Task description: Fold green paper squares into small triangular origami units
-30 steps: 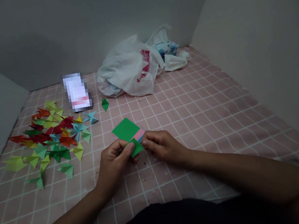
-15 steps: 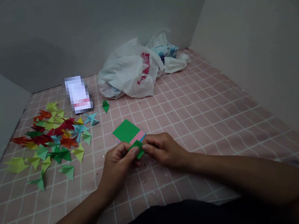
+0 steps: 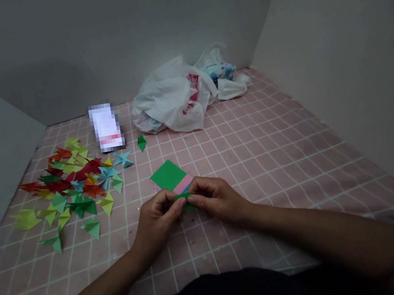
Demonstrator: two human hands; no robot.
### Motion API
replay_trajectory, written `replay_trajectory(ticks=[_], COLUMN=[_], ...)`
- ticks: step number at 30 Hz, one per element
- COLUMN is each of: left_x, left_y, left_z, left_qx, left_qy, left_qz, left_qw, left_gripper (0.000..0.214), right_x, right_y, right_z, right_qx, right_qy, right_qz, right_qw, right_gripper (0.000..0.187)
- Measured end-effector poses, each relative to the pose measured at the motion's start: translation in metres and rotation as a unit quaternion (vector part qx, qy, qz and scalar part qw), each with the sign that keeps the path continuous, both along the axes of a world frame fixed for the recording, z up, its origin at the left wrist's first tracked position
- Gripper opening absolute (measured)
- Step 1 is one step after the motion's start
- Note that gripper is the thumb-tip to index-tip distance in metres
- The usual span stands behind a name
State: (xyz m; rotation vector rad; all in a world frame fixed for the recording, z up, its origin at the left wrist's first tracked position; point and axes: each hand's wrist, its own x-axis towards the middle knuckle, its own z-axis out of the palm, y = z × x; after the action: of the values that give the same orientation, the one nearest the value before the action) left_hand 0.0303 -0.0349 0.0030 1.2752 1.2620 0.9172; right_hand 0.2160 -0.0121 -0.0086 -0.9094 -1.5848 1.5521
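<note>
Between my fingertips is a small folded green origami paper [image 3: 187,207], partly covered by the thumbs. My left hand [image 3: 159,214] pinches its left side, and my right hand [image 3: 217,198] pinches the right side, the thumbs almost meeting. Just beyond the hands lies a stack of square paper [image 3: 168,174], green on top with pink and blue edges showing beneath. Farther back, a folded dark green paper piece [image 3: 141,143] rests alone on the checked cloth.
Many folded paper cranes [image 3: 78,178] in several colours are spread at the left. A lit phone [image 3: 106,127], its screen blurred, lies behind them. Crumpled white plastic bags [image 3: 173,94] sit by the back wall. A pink checked cloth [image 3: 276,155] covers the surface between the walls.
The green paper between my fingers has tipped from a visible diamond to a narrower shape, and my thumbs have come closer together. The view has shifted slightly.
</note>
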Motion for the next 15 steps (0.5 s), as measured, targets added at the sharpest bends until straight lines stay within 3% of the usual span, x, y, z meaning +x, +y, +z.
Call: replay_trajectory(ticks=[9, 15], left_x=[-0.0033, -0.0005], left_y=[-0.0027, -0.0018], left_z=[0.0014, -0.0013], left_qx=[0.025, -0.018], left_qy=[-0.005, -0.022], left_qz=[0.009, -0.004], left_qw=[1.000, 1.000], left_gripper=[0.028, 0.020], right_x=[0.0001, -0.0017], right_y=[-0.0042, -0.0021], right_z=[-0.0032, -0.0059], right_qx=[-0.096, -0.120], right_qy=[0.042, 0.054], right_qz=[-0.003, -0.022], right_qw=[0.995, 0.991], right_gripper=[0.021, 0.020])
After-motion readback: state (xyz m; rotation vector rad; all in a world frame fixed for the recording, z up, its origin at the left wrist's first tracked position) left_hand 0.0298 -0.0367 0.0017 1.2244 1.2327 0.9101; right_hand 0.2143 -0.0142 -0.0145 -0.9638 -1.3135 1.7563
